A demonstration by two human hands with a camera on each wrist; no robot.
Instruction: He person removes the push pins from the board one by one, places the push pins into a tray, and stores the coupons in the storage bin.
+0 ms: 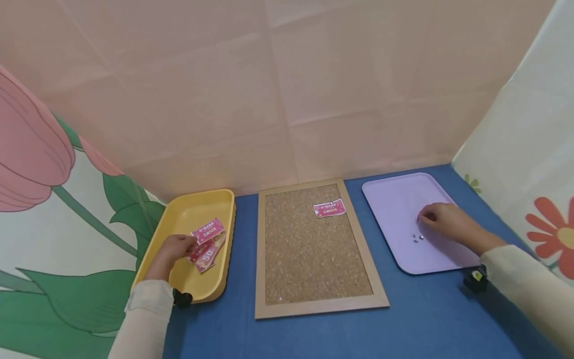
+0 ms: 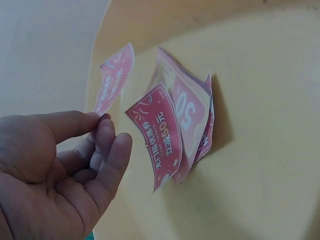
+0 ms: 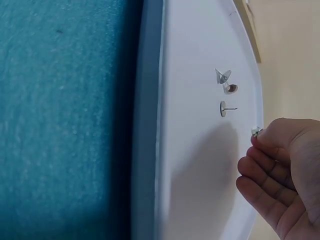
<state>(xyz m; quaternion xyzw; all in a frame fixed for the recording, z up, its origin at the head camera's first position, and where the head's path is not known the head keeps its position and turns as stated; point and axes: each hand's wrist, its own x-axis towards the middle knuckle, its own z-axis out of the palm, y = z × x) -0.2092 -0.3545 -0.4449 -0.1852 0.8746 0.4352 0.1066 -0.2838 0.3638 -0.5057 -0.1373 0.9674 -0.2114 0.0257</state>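
Between thumb and finger, my left hand (image 2: 65,165) pinches one end of a pink coupon (image 2: 116,80), held up over the yellow tray (image 1: 179,224). Below it in the tray lie several more pink coupons (image 2: 162,135), overlapping in a loose pile. At the right, my right hand (image 1: 446,222) is over the lilac tray (image 1: 390,204). Its thumb and finger pinch a silver thumbtack (image 3: 256,131). Loose thumbtacks (image 3: 223,108) lie on the lilac tray beside that hand, one on its flat head with the pin out sideways in the right wrist view.
A wood-framed cork board (image 1: 314,254) lies between the two trays, with a pink coupon (image 1: 329,208) near its upper right corner. Blue cloth (image 1: 323,334) covers the table. A beige sheet (image 1: 287,89) hangs behind, and flower-printed sheets stand at both sides.
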